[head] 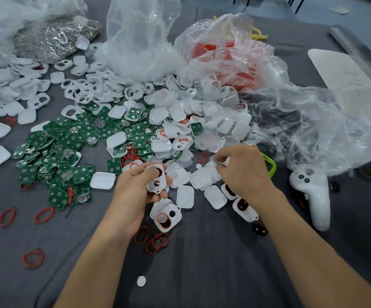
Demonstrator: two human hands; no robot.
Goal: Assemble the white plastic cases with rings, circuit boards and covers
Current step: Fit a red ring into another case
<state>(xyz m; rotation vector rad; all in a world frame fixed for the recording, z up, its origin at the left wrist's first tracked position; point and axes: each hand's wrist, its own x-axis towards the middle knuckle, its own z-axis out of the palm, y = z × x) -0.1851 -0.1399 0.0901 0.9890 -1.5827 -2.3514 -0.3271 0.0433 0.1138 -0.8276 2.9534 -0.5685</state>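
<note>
Now | left hand [133, 192] fingers [149, 172] grip white case [162, 181]; right hand [245, 172] fingers [221, 154] pinch white cover [224, 162]

Assembly workshop: parts heaps [73, 150], plastic bags [140, 47].

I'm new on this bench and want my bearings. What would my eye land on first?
A heap of green boards sprawls left of centre, beside a bigger pile of white cases running back to crumpled clear bags. In front, the left hand grips one case while the right hand pinches a small white piece.
</note>
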